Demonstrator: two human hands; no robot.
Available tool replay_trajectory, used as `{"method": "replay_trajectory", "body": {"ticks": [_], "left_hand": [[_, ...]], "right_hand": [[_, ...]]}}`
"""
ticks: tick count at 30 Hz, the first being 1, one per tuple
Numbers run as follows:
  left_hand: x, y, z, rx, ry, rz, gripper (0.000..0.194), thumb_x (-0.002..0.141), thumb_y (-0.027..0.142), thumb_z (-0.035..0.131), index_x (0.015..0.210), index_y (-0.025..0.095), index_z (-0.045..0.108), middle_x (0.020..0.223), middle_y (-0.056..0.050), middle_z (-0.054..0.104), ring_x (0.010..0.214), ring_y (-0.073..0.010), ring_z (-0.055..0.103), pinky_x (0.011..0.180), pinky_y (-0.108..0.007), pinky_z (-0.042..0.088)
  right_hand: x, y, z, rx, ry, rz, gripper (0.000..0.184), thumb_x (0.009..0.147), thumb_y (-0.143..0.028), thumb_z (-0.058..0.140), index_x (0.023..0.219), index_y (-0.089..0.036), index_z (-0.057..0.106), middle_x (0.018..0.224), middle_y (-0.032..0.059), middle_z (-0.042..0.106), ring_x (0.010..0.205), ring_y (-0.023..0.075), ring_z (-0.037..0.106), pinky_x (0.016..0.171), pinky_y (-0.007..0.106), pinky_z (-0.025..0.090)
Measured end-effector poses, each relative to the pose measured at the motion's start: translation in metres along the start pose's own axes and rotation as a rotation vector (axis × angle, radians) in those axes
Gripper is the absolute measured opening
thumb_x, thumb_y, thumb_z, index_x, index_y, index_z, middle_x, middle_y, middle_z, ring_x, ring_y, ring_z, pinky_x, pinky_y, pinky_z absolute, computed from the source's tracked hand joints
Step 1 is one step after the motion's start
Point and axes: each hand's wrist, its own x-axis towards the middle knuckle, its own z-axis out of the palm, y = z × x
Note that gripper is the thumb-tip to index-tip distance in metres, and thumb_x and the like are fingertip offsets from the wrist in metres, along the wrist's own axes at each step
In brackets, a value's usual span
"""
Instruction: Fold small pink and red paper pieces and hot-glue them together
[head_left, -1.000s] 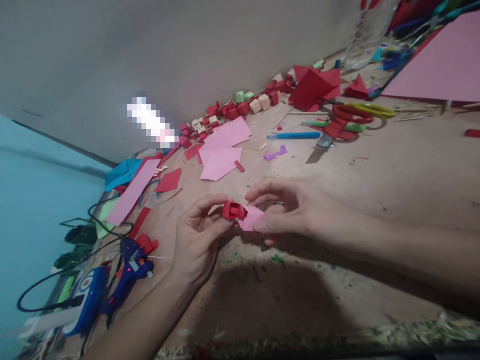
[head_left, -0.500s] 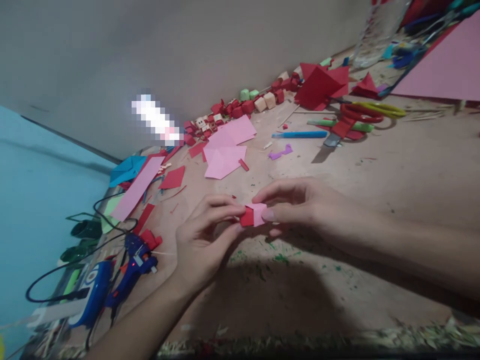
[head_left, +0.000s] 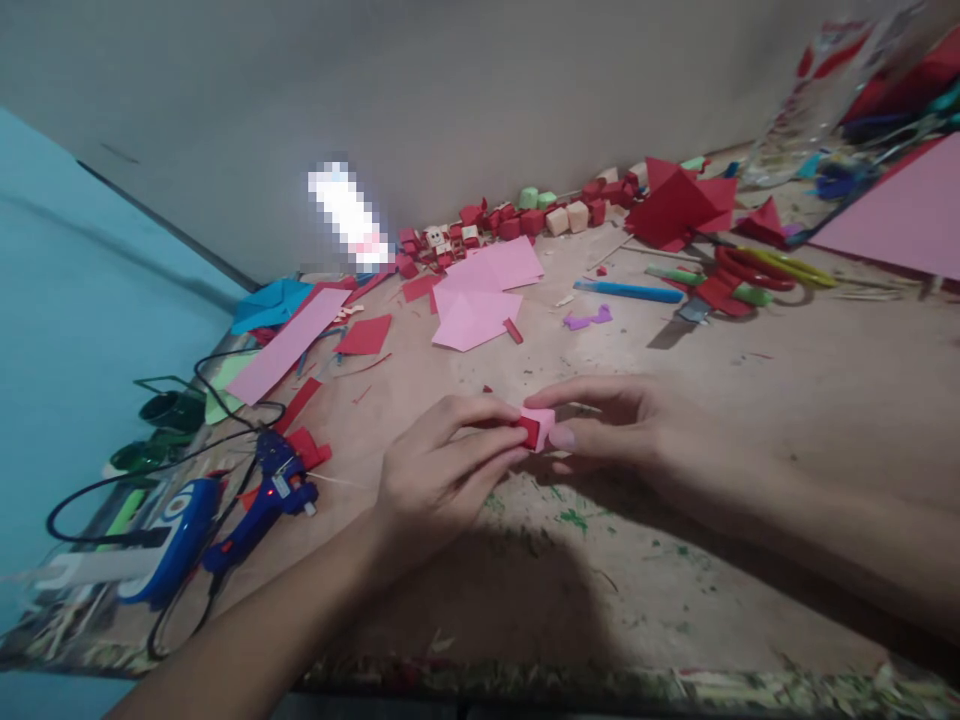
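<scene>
A small red-and-pink block [head_left: 538, 428], seemingly folded from paper or foam sheet, is held just above the table between both hands. My left hand [head_left: 446, 455] is closed, its fingertips pinching the red side. On the pink side, my right hand [head_left: 622, 430] holds the block between thumb and fingers. Some of its faces are hidden by my fingertips. Beyond the hands lie several pink sheet pieces [head_left: 480, 305], a red square piece [head_left: 364, 335] and a purple scrap [head_left: 589, 318].
A blue glue gun [head_left: 262, 500] with its cable lies at left, beside a blue-and-white device [head_left: 172, 545]. Small red and cream blocks [head_left: 517, 220] line the wall. At right are scissors [head_left: 757, 268], a blue stick [head_left: 628, 291] and a large pink sheet [head_left: 900, 215].
The view has shifted, so the table's things sit differently in it. Both hands still hold the block, which is turned a little and shows more of its pink side.
</scene>
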Motion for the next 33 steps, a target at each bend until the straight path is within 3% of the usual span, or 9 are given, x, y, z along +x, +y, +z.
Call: {"method": "replay_trajectory", "body": {"ticks": [3, 7, 12, 17, 21, 24, 29, 33], "left_hand": [[-0.001, 0.002, 0.001, 0.037, -0.018, 0.007, 0.021, 0.086, 0.006, 0.072, 0.106, 0.012, 0.076, 0.11, -0.013, 0.069, 0.102, -0.0187, 0.066, 0.089, -0.032, 0.057], [-0.003, 0.004, 0.002, -0.087, -0.026, -0.078, 0.021, 0.088, 0.004, 0.068, 0.104, 0.015, 0.075, 0.112, -0.011, 0.064, 0.106, -0.0186, 0.063, 0.088, -0.032, 0.057], [-0.002, 0.004, 0.003, -0.31, 0.004, -0.341, 0.022, 0.088, 0.008, 0.069, 0.107, 0.018, 0.071, 0.108, -0.006, 0.064, 0.098, -0.0149, 0.065, 0.085, -0.028, 0.057], [-0.005, -0.003, 0.013, -0.544, -0.063, -0.581, 0.034, 0.085, 0.013, 0.076, 0.116, 0.023, 0.068, 0.107, -0.003, 0.066, 0.092, -0.0141, 0.067, 0.084, -0.028, 0.058], [-0.006, -0.005, 0.012, -0.57, -0.091, -0.575, 0.048, 0.079, 0.015, 0.082, 0.123, 0.028, 0.067, 0.115, -0.003, 0.063, 0.101, -0.0157, 0.065, 0.088, -0.028, 0.057], [-0.004, -0.003, 0.009, -0.501, -0.113, -0.519, 0.042, 0.08, 0.018, 0.082, 0.119, 0.027, 0.07, 0.121, -0.004, 0.061, 0.11, -0.0183, 0.064, 0.091, -0.029, 0.058], [-0.001, 0.0, 0.006, -0.29, -0.102, -0.397, 0.028, 0.083, 0.02, 0.079, 0.11, 0.024, 0.073, 0.122, -0.006, 0.064, 0.116, -0.0197, 0.063, 0.098, -0.033, 0.056], [0.0, -0.002, 0.0, -0.208, -0.088, -0.384, 0.028, 0.085, 0.02, 0.077, 0.112, 0.023, 0.071, 0.125, -0.007, 0.07, 0.118, -0.0215, 0.065, 0.105, -0.037, 0.052]], "right_hand": [[-0.001, 0.0, 0.003, -0.045, -0.01, -0.031, 0.038, 0.075, -0.023, 0.085, 0.111, -0.019, 0.072, 0.099, 0.0071, 0.077, 0.092, 0.0196, 0.072, 0.087, 0.034, 0.056], [-0.002, -0.001, 0.007, -0.195, 0.061, -0.122, 0.029, 0.076, -0.027, 0.083, 0.103, -0.02, 0.074, 0.096, 0.0054, 0.078, 0.086, 0.0173, 0.071, 0.076, 0.029, 0.055], [-0.003, 0.0, 0.007, -0.254, 0.085, -0.141, 0.025, 0.083, -0.028, 0.077, 0.105, -0.018, 0.073, 0.091, 0.0073, 0.078, 0.086, 0.021, 0.074, 0.075, 0.032, 0.056], [-0.003, 0.002, 0.006, -0.278, 0.062, -0.195, 0.024, 0.086, -0.026, 0.075, 0.108, -0.019, 0.072, 0.109, 0.009, 0.076, 0.102, 0.0245, 0.072, 0.091, 0.039, 0.056], [-0.002, 0.003, 0.008, -0.094, 0.055, -0.142, 0.045, 0.085, -0.017, 0.073, 0.128, -0.023, 0.062, 0.121, 0.0092, 0.073, 0.106, 0.0248, 0.072, 0.092, 0.04, 0.058], [0.0, 0.004, 0.005, 0.067, -0.047, -0.096, 0.056, 0.086, -0.012, 0.071, 0.137, -0.025, 0.054, 0.13, 0.0095, 0.069, 0.106, 0.0233, 0.073, 0.094, 0.04, 0.059], [0.0, 0.003, -0.001, 0.144, -0.133, -0.059, 0.056, 0.088, -0.015, 0.072, 0.139, -0.027, 0.052, 0.143, 0.0105, 0.062, 0.117, 0.0256, 0.069, 0.106, 0.046, 0.053], [0.0, -0.003, -0.002, 0.052, -0.036, -0.102, 0.044, 0.086, -0.021, 0.076, 0.128, -0.022, 0.063, 0.144, 0.0121, 0.061, 0.122, 0.0271, 0.065, 0.106, 0.044, 0.054]]}}
